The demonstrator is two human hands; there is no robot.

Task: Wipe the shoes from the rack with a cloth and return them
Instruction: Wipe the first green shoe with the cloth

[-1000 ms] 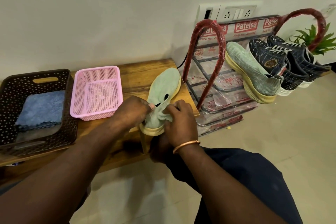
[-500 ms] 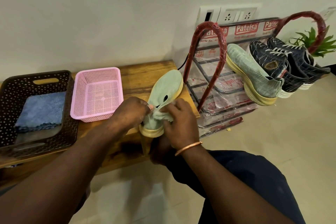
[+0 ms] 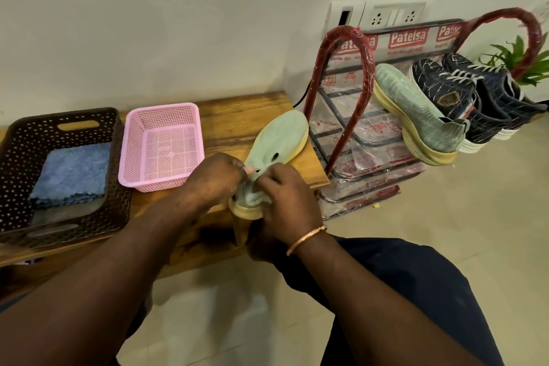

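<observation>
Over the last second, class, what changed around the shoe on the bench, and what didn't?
Barely anything. The right hand rubbed the cloth slightly forward over the heel of the shoe, toward the left hand; nothing was picked up or released. The left hand still grips the shoe. The rack and the three shoes on it stayed put.

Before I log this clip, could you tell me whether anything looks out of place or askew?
The green shoe overhangs the bench edge at its heel, where the left hand pinches it and the right hand grips a pale cloth. Its mate on the rack tilts sideways toward the dark sneakers.
</observation>
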